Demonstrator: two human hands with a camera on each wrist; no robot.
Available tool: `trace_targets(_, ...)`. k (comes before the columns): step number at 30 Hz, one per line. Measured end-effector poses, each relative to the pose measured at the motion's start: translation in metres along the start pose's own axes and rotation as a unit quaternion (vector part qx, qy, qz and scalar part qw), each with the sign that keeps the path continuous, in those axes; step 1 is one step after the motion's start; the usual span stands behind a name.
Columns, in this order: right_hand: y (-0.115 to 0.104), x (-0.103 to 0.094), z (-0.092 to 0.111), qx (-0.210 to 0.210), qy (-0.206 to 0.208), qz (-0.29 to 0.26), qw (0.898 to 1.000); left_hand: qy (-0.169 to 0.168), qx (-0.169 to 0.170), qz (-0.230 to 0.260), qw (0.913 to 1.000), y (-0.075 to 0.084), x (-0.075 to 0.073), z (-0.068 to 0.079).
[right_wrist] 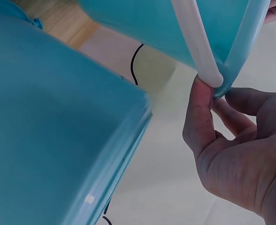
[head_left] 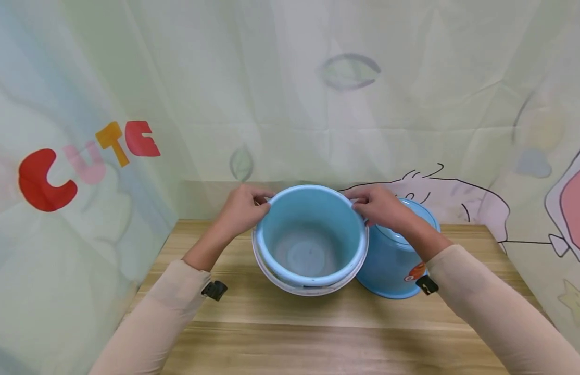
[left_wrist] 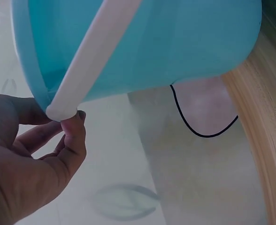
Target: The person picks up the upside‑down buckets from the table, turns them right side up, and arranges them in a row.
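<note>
From where I sit, the open bucket (head_left: pixel 306 255) is over the middle of the desk (head_left: pixel 280 333), mouth upward, and both sides of it are secured. My left hand (head_left: pixel 243 207) has its fingers (left_wrist: pixel 74 136) pinched narrow on the rim (left_wrist: pixel 27 56), right by the end of the white handle (left_wrist: pixel 95 56). My right hand (head_left: pixel 381 207) mirrors that on the opposite side, thumb and fingers closed on the rim at the handle's other end.

So I count the two-sided grip as done. The handle is already down, hanging around the near side just below the rim. I see nothing inside the bucket, only its bare bottom.

What is not done is the letting go: both hands have hold of the rim. I cannot tell whether the base bears on the desk or is slightly lifted, so I can't call the placing finished.

The upturned bucket (head_left: pixel 388 258) stands on the desk just beside it to the right, base up, its orange sticker (head_left: pixel 415 272) facing me. Neither hand grips that one, and the right wrist view shows a gap between the two, so I judge the work partway along.
</note>
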State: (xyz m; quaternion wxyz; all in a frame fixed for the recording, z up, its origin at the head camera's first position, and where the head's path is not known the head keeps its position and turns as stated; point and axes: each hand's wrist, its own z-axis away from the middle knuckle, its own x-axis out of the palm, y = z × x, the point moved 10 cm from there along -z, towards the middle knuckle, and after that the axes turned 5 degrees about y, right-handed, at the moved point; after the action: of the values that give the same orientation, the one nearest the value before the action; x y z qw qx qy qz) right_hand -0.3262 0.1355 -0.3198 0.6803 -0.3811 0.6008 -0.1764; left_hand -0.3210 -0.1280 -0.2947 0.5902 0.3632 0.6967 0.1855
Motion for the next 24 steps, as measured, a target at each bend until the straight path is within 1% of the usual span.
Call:
trace_targets(5, 0.004, 0.005, -0.003, 0.015, -0.011, -0.002, 1.000, -0.015, -0.015, -0.004, 0.9998, -0.007, 0.005, 0.000)
trace_targets(8, 0.005, 0.008, -0.004, 0.018, -0.017, 0.000, 1.000, -0.020, -0.018, -0.006, 0.9996, -0.010, 0.007, -0.001)
trace_targets(15, 0.008, 0.016, -0.006, 0.020, -0.028, 0.020, 0.999, -0.029, -0.032, -0.015, 0.9990, -0.018, 0.011, -0.003)
trace_targets(24, 0.006, 0.026, -0.008, -0.016, -0.036, 0.054, 0.998, -0.034, -0.028, -0.025, 0.9987, -0.026, 0.017, -0.003)
